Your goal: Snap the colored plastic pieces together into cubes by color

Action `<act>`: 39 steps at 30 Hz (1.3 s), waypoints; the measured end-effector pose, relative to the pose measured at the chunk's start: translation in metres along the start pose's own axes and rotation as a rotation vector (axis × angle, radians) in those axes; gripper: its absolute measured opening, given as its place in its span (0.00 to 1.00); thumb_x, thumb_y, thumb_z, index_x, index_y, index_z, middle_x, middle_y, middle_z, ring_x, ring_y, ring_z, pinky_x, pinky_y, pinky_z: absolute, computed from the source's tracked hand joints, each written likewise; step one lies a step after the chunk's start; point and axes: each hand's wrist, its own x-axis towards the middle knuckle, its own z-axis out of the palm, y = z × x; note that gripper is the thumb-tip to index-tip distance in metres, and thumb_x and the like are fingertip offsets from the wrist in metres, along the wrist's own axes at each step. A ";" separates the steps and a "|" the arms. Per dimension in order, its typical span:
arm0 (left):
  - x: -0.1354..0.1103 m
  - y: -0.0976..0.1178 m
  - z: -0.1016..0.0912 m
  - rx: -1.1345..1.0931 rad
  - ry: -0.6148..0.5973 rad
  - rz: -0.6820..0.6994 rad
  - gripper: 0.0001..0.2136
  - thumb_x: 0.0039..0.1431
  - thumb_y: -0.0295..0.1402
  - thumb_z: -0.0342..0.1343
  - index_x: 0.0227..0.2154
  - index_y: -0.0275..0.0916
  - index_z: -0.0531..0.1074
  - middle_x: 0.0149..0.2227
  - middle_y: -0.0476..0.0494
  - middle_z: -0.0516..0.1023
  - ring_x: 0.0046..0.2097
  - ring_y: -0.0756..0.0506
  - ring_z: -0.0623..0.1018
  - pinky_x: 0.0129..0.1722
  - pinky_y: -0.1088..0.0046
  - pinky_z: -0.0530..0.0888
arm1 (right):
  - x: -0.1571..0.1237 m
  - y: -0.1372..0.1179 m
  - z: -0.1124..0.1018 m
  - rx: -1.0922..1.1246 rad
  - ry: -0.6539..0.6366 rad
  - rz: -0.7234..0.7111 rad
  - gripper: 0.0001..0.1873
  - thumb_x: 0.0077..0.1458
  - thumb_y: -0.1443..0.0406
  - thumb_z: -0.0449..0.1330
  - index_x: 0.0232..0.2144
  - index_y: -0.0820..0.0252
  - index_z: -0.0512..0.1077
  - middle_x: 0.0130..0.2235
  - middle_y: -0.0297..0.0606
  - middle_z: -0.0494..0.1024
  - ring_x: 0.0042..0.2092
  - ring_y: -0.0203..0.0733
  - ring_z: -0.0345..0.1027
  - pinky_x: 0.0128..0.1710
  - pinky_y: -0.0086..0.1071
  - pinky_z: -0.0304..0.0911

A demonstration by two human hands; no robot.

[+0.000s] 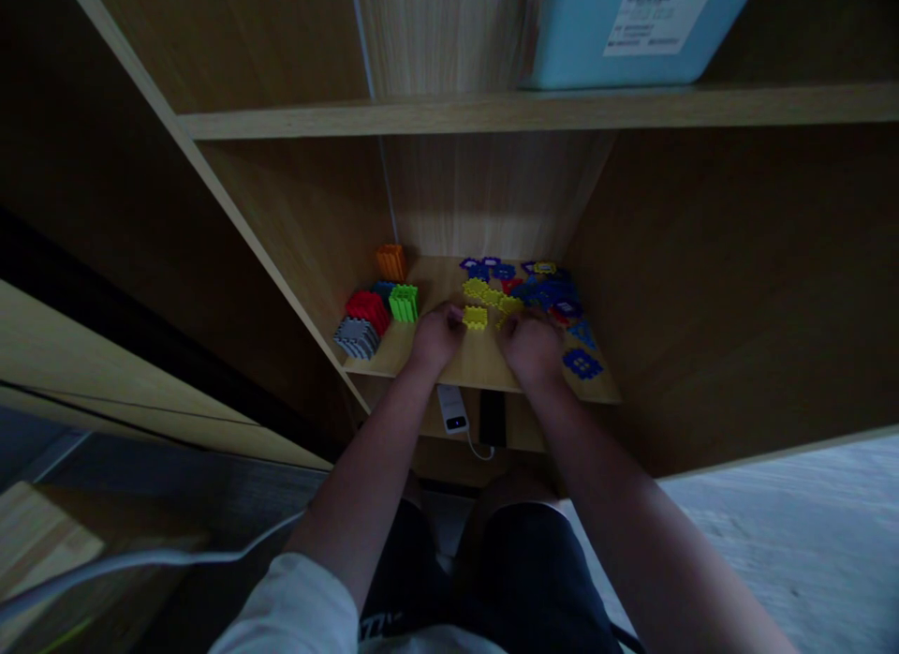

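Observation:
On the middle shelf, my left hand (439, 335) is closed in a pinch at the left edge of a small stack of yellow interlocking plastic tiles (476, 318). Just right of it, my right hand (530, 347) has its fingers curled together on a yellow tile (507, 305), mostly hidden by the fingers. Behind both hands lie more loose yellow tiles (478, 288). A heap of blue tiles (552, 293) with a few red ones spreads past my right hand. Nearest my left hand stands a green stack of tiles (404, 303).
Red (369, 309), grey (357, 337) and orange tile stacks (391, 261) stand along the left wall. A light blue bin (632, 36) sits on the upper shelf (449, 113). Below are a white power bank (452, 408) with a cable and a black flat object (493, 417).

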 end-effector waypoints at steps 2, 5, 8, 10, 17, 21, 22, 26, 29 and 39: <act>0.001 -0.002 0.001 -0.007 0.004 0.004 0.11 0.57 0.19 0.62 0.39 0.41 0.79 0.41 0.43 0.86 0.44 0.41 0.85 0.50 0.63 0.80 | -0.001 -0.002 0.000 0.001 -0.003 0.002 0.09 0.63 0.60 0.63 0.35 0.58 0.79 0.46 0.62 0.83 0.59 0.73 0.75 0.58 0.60 0.69; 0.001 -0.003 0.002 -0.017 -0.003 0.000 0.11 0.58 0.19 0.61 0.39 0.41 0.79 0.41 0.42 0.86 0.43 0.41 0.85 0.50 0.63 0.81 | -0.002 -0.003 0.000 -0.009 0.003 -0.006 0.11 0.61 0.59 0.65 0.40 0.60 0.80 0.50 0.64 0.82 0.61 0.74 0.73 0.60 0.60 0.67; 0.001 -0.001 0.001 0.005 -0.007 -0.007 0.11 0.59 0.19 0.61 0.40 0.40 0.79 0.42 0.41 0.87 0.44 0.41 0.85 0.51 0.62 0.81 | 0.000 -0.002 0.001 -0.118 -0.013 -0.026 0.13 0.62 0.61 0.63 0.43 0.64 0.80 0.51 0.65 0.82 0.58 0.71 0.75 0.58 0.58 0.69; 0.001 0.001 0.001 0.030 -0.013 -0.010 0.11 0.59 0.19 0.60 0.41 0.40 0.79 0.44 0.41 0.87 0.46 0.41 0.85 0.52 0.62 0.81 | 0.001 -0.001 0.000 -0.177 -0.037 -0.034 0.14 0.63 0.62 0.61 0.45 0.65 0.80 0.50 0.64 0.82 0.56 0.68 0.76 0.56 0.55 0.71; 0.000 0.001 0.000 0.043 -0.012 0.003 0.12 0.60 0.18 0.60 0.42 0.41 0.78 0.44 0.43 0.87 0.46 0.43 0.85 0.51 0.64 0.81 | 0.004 0.002 0.000 -0.020 0.052 -0.048 0.15 0.61 0.61 0.62 0.48 0.61 0.78 0.50 0.56 0.81 0.54 0.64 0.75 0.57 0.56 0.72; -0.001 -0.003 -0.002 0.016 0.091 0.092 0.14 0.57 0.17 0.64 0.43 0.41 0.79 0.46 0.41 0.86 0.50 0.40 0.84 0.54 0.61 0.80 | 0.008 0.000 -0.004 0.241 0.089 -0.228 0.12 0.60 0.64 0.63 0.47 0.56 0.76 0.49 0.50 0.79 0.55 0.60 0.74 0.61 0.55 0.71; -0.002 -0.003 -0.003 -0.012 0.118 0.131 0.17 0.56 0.17 0.64 0.46 0.41 0.80 0.48 0.40 0.86 0.51 0.40 0.84 0.56 0.60 0.80 | 0.008 -0.002 -0.006 0.295 0.076 -0.269 0.11 0.61 0.64 0.63 0.47 0.55 0.75 0.49 0.49 0.79 0.55 0.59 0.74 0.61 0.55 0.72; -0.006 -0.002 -0.006 -0.126 0.072 0.310 0.21 0.61 0.20 0.64 0.56 0.43 0.79 0.52 0.41 0.84 0.52 0.43 0.82 0.55 0.63 0.79 | 0.006 -0.010 -0.014 0.461 -0.016 -0.415 0.10 0.62 0.65 0.65 0.46 0.51 0.74 0.51 0.45 0.78 0.54 0.55 0.75 0.57 0.51 0.75; -0.008 -0.002 -0.006 -0.136 0.017 0.360 0.12 0.65 0.23 0.63 0.47 0.43 0.83 0.44 0.44 0.83 0.46 0.45 0.81 0.49 0.67 0.78 | 0.004 -0.014 -0.017 0.543 -0.057 -0.438 0.07 0.65 0.63 0.65 0.45 0.49 0.74 0.52 0.44 0.77 0.53 0.53 0.76 0.50 0.47 0.77; -0.006 -0.003 -0.006 -0.173 -0.004 0.329 0.07 0.68 0.26 0.63 0.45 0.41 0.82 0.43 0.45 0.84 0.42 0.47 0.81 0.45 0.70 0.76 | 0.005 -0.012 -0.016 0.606 -0.063 -0.392 0.08 0.71 0.54 0.64 0.44 0.49 0.75 0.48 0.42 0.79 0.48 0.51 0.77 0.49 0.48 0.78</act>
